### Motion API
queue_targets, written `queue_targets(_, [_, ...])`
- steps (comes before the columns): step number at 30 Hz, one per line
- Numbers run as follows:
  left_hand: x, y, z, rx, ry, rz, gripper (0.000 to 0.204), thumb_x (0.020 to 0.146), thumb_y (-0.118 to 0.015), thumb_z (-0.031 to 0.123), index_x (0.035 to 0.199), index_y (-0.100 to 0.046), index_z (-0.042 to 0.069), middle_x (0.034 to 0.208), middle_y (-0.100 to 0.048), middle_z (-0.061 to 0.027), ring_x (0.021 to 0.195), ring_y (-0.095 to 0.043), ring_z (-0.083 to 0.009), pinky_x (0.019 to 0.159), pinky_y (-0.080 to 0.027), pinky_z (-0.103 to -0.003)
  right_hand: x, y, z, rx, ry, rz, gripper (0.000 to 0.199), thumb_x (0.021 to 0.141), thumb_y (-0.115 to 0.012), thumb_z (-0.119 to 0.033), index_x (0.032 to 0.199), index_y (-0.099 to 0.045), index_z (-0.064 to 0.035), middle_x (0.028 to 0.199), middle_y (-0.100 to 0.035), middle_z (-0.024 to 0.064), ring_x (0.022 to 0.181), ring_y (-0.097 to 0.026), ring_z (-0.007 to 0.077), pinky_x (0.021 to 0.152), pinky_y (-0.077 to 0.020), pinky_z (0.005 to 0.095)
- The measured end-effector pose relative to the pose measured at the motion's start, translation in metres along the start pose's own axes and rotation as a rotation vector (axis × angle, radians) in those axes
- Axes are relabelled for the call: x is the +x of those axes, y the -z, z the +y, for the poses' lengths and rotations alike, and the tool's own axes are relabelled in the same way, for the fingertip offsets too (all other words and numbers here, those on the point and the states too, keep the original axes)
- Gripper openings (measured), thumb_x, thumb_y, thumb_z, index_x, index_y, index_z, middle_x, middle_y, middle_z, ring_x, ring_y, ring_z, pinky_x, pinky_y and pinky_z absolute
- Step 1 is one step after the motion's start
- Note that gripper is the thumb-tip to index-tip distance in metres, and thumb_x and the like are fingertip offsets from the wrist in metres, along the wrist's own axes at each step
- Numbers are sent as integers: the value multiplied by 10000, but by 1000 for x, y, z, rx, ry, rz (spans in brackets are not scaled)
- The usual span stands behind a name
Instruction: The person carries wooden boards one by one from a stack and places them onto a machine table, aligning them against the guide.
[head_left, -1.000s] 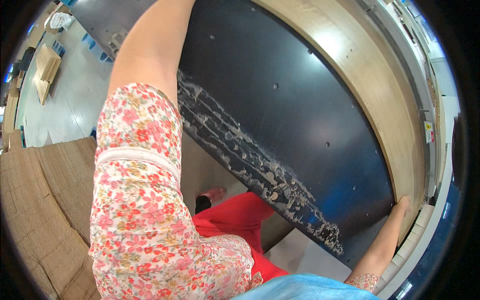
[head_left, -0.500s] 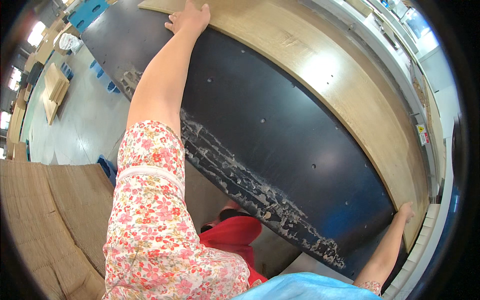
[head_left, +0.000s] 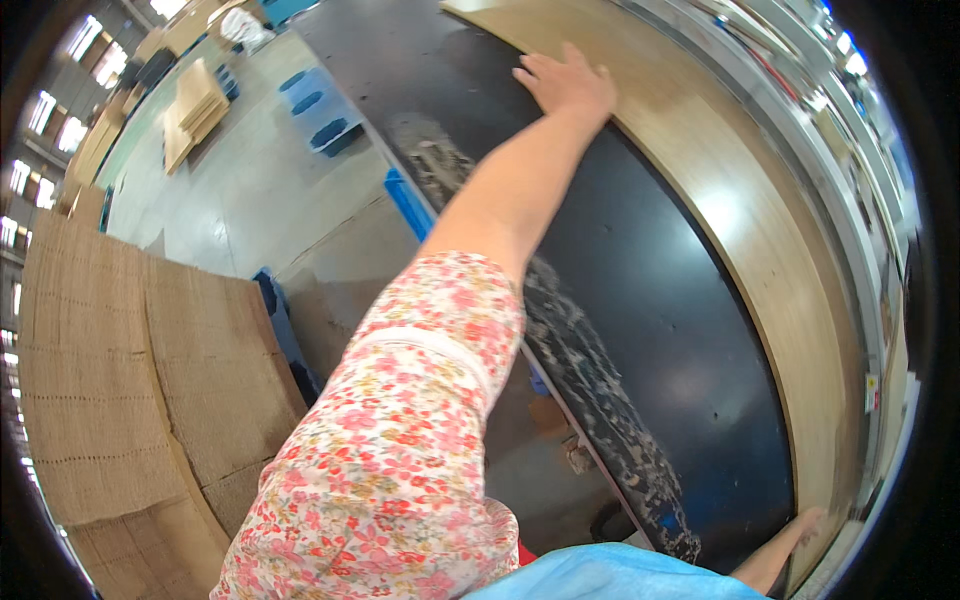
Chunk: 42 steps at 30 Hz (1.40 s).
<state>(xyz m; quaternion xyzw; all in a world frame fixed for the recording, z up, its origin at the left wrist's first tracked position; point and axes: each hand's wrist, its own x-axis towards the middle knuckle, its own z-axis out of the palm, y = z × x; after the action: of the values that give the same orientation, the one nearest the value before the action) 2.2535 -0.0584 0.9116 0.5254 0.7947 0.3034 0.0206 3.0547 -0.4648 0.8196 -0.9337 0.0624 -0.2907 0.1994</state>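
A long, light wooden board point(head_left: 735, 190) lies along the far side of a black table point(head_left: 640, 250). My left hand point(head_left: 570, 85) reaches across to the board's near edge, its fingers spread over the edge and the black surface. At the board's right-hand end, my right hand point(head_left: 803, 525) touches the same edge with its fingers stretched onto the wood. That hand is small and partly blurred at the lower right. My left arm, in a floral sleeve, covers part of the table.
The table's near edge has a worn, scuffed strip point(head_left: 600, 380). Beyond the board runs a metal machine frame point(head_left: 790, 90). Stacked brown cardboard point(head_left: 150, 350) stands at left. On the floor are a blue plastic pallet point(head_left: 320, 110) and more wooden boards point(head_left: 195, 110).
The view has swung left, so table and board appear further right. My left hand's fingers are spread wider at the board's edge. My right hand still touches the board's end.
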Motion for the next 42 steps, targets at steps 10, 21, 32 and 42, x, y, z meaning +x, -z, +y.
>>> queue_targets(10, [6, 1, -6, -198, 63, 18, 734, 877, -472, 410, 1429, -223, -6, 1449, -190, -330, 1382, -125, -423, 1115, -30, -526, -186, 167, 20, -178, 509, -316, 636, 910, -370, -531, 1148, -439, 54, 1145, -498, 331, 1043, -525, 482, 863, -449, 548])
queue_targets(21, [-40, 26, -71, -201, -796, -241, 603, 805, -612, 380, 1249, -478, -5, 1354, -372, -248, 1302, -288, -417, 1059, -258, -508, -314, 337, 19, -305, 471, -482, 457, 958, -324, -403, 1284, -510, -143, 1442, -353, 87, 1311, -329, 320, 1039, -278, 546])
queue_targets(32, [-18, 132, -182, 164, -435, -104, 550, 811, -540, 496, 1174, -572, 84, 1283, -465, -126, 1237, -365, -348, 1002, -245, -538, -290, 297, 46, -358, 447, -539, 550, 882, -330, -456, 1284, -539, -146, 1361, -483, 18, 1189, -500, 264, 972, -394, 420])
queue_targets(42, [-24, 133, -184, 84, -269, -179, 609, 852, -519, 488, 1283, -491, 58, 1434, -341, -148, 1373, -179, -389, 1091, -87, -585, -291, 287, 59, 8, 484, -177, 512, 903, -456, -428, 737, -674, 4, 722, -642, 224, 684, -613, 420, 614, -486, 470])
